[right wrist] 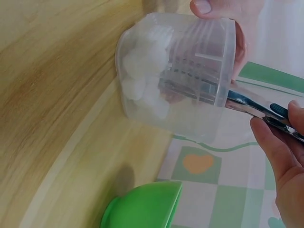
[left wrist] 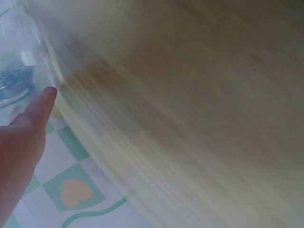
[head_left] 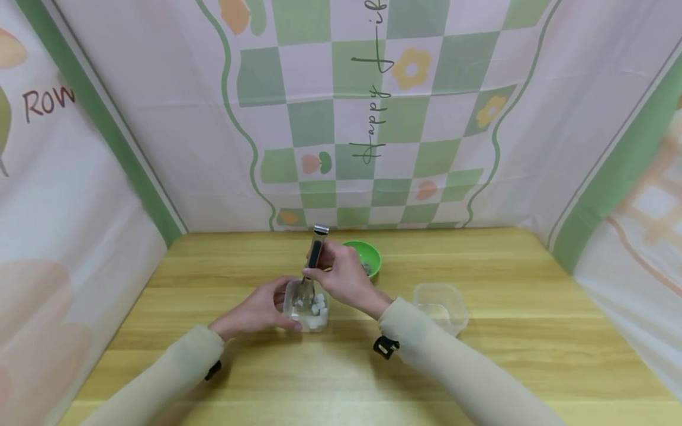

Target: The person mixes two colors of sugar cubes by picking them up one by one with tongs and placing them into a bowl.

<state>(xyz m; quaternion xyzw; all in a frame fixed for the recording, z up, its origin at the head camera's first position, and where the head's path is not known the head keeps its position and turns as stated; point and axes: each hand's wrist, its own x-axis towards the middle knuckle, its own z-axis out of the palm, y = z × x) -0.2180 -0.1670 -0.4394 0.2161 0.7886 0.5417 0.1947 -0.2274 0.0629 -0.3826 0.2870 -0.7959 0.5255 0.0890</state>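
Note:
My right hand (head_left: 343,275) grips metal tongs (head_left: 315,251) with dark grip inserts, held steeply with the slotted heads down inside a clear plastic container (head_left: 290,305). Several white cubes (head_left: 318,307) lie in that container; in the right wrist view the cubes (right wrist: 145,64) bunch at its bottom, beside the tong heads. From the left, my left hand (head_left: 261,307) holds the container, thumb at the near side and fingers round the far side. In the left wrist view the thumb (left wrist: 40,107) shows against the container wall.
A green bowl (head_left: 375,257) with small greyish pieces stands behind my right hand. To the right, partly behind the right forearm, is a second clear container (head_left: 453,302). The wooden table (head_left: 511,355) ends at a patterned cloth (head_left: 405,118) at the back.

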